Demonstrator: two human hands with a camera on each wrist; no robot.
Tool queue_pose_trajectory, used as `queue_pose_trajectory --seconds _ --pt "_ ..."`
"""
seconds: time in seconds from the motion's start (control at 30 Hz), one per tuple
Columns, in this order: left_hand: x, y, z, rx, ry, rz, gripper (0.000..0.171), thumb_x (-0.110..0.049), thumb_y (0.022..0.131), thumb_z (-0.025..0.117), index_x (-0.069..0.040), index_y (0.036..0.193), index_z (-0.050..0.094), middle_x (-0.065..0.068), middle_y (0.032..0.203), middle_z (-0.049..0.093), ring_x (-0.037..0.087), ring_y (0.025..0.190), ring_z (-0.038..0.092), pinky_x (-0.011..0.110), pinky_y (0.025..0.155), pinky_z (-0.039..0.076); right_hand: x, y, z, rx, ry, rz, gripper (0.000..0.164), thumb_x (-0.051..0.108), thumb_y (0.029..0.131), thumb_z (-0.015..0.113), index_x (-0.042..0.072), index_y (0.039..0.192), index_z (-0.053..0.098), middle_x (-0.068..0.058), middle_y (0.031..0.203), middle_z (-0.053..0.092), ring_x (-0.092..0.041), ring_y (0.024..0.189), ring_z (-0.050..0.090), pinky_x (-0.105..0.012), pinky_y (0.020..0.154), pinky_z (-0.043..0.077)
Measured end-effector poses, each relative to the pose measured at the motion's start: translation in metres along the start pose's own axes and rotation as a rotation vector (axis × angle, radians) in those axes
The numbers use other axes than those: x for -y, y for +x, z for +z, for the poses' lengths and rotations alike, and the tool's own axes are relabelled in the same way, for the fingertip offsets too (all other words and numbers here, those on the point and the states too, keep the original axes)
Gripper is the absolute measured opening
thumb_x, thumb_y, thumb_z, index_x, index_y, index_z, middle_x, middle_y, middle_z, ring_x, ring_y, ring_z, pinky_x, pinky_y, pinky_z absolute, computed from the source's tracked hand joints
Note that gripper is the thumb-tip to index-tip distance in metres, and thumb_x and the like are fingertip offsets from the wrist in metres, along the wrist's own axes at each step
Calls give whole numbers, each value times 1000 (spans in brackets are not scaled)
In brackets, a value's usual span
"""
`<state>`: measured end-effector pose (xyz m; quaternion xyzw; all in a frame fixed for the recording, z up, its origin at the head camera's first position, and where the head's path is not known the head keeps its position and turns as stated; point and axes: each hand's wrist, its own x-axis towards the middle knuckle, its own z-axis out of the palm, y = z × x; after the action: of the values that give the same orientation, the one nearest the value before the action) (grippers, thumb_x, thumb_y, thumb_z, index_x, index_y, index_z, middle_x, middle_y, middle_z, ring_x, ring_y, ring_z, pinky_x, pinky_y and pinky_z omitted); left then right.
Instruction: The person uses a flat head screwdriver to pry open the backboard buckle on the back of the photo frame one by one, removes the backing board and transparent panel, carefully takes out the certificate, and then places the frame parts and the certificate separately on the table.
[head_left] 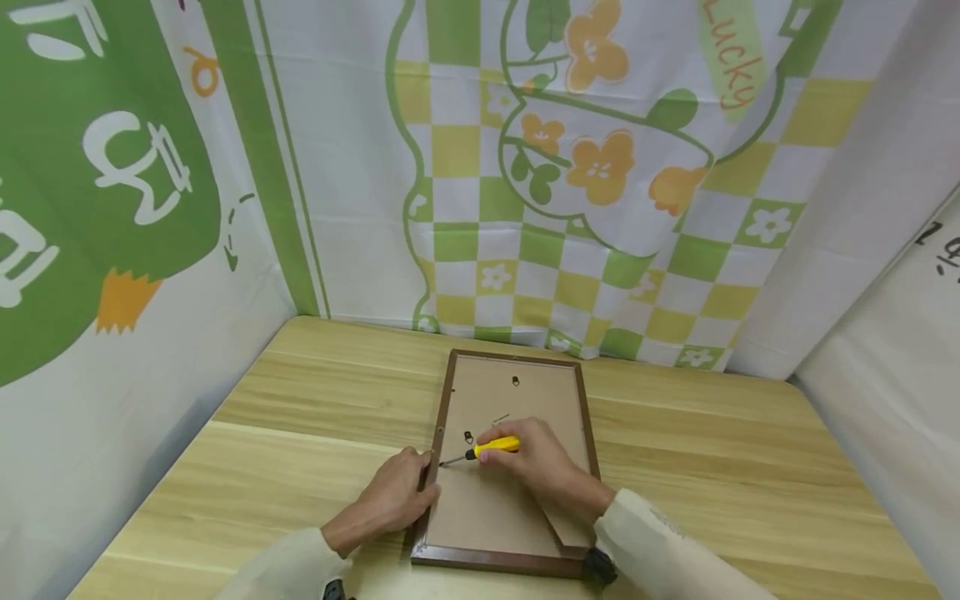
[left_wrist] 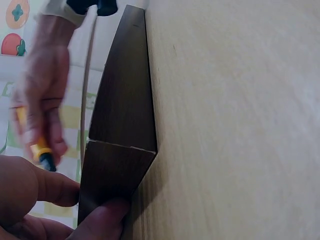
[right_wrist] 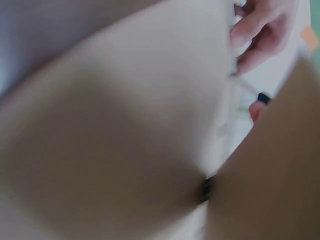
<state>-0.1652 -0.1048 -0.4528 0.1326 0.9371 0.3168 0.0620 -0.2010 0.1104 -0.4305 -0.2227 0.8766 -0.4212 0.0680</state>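
Observation:
A brown picture frame (head_left: pixel 495 557) lies back side up on the table, showing its tan backing board (head_left: pixel 476 517). My left hand (head_left: pixel 393 493) grips the frame's left side; in the left wrist view its thumb and fingers pinch the dark frame edge (left_wrist: pixel 122 100). A yellow-handled screwdriver (head_left: pixel 498 446) is held in my right hand (head_left: pixel 546 468) above the board. Its metal tip reaches the inner left edge of the frame, near the left fingers. Under my right wrist a stand flap (head_left: pixel 570 529) juts from the board, filling much of the blurred right wrist view.
Two small black hanging hooks (head_left: pixel 515 381) (head_left: pixel 468 437) sit on the backing board. The wooden table (head_left: pixel 322 375) extends to both sides of the frame. Patterned curtains (head_left: pixel 465 200) enclose the back and sides.

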Motion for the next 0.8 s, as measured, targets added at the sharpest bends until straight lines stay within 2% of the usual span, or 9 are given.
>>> queue_pose_trajectory --seconds 0.1,0.23,0.37,0.43,0.6,0.7,0.8 --pt "-1 1 1 8 1 -7 43 -13 79 63 6 117 58 8 85 53 16 70 45 23 54 36 24 3 2 -6 -109 -70 17 23 82 68 12 95 72 -2 96 71 -3 70 57 -15 59 49" --pt "-2 1 1 6 -4 -5 36 -12 79 64 5 111 60 7 81 50 16 66 44 23 50 34 50 7 8 0 -242 -157 16 20 83 67 8 92 72 -2 88 72 3 61 53 -11 56 45" --pt "-2 0 2 0 -5 -4 31 -11 79 64 3 107 61 6 78 48 15 64 42 23 48 33 57 8 12 -9 -300 -189 17 23 84 66 9 92 70 -2 87 71 3 60 53 -9 57 44" --pt "-2 0 2 0 -5 -3 36 -11 79 64 6 110 60 7 80 49 15 65 43 22 49 33 51 7 12 -39 -257 -141 16 24 84 67 11 91 69 -2 87 71 1 62 54 -10 57 45" --pt "1 -2 2 -6 14 -31 54 -15 79 64 11 125 50 12 91 56 16 69 45 22 52 35 24 5 11 -127 -26 -15 16 27 79 71 15 89 67 1 89 69 -2 68 58 -16 57 50" --pt "1 -2 2 -12 17 -41 55 -15 79 64 10 125 50 13 93 56 16 70 45 23 52 36 16 7 13 -149 90 -1 19 30 77 73 16 89 68 0 89 69 -4 69 61 -18 58 52" --pt "0 -1 2 -14 14 -27 55 -15 78 64 10 125 50 13 92 56 16 70 45 23 53 36 20 7 17 -168 188 -15 20 24 79 71 9 92 69 -6 87 71 -10 72 67 -19 61 54"
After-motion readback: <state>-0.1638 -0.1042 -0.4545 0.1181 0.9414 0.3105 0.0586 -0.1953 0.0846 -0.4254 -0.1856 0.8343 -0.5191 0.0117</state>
